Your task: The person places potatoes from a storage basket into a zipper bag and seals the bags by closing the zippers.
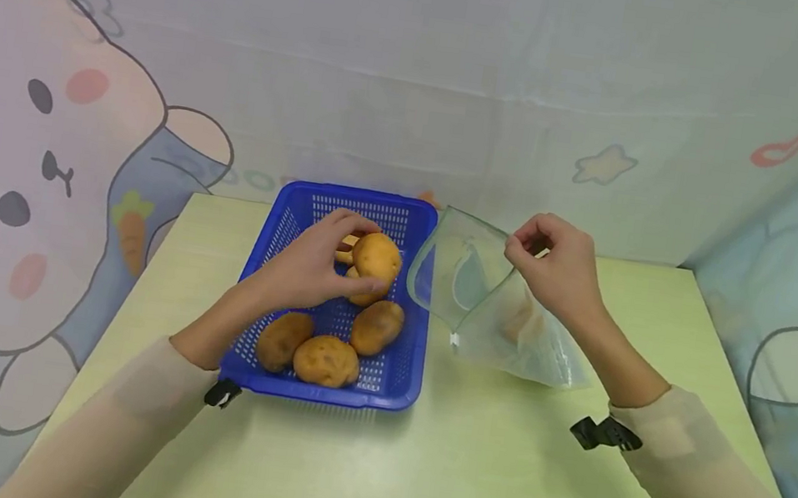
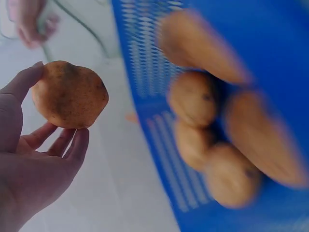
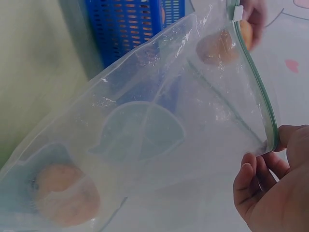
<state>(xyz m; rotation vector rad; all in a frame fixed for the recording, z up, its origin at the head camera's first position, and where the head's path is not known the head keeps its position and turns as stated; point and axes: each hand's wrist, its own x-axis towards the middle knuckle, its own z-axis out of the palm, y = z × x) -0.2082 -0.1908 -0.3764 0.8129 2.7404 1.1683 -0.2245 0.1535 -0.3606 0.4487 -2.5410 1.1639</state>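
My left hand grips a potato between thumb and fingers, raised over the blue plastic basket. In the left wrist view this potato is round and brown, with dark spots. Several more potatoes lie in the basket. My right hand pinches one top corner of a clear slider zip bag, whose mouth gapes toward the basket. The right wrist view shows a potato at the bag's bottom, a green leaf print on its side and a white slider on the green zip strip.
A pale yellow-green table carries the basket on the left and the bag to its right. Behind the table hangs a light cloth with a cartoon animal, hearts and a star. Black straps hang by both sleeves.
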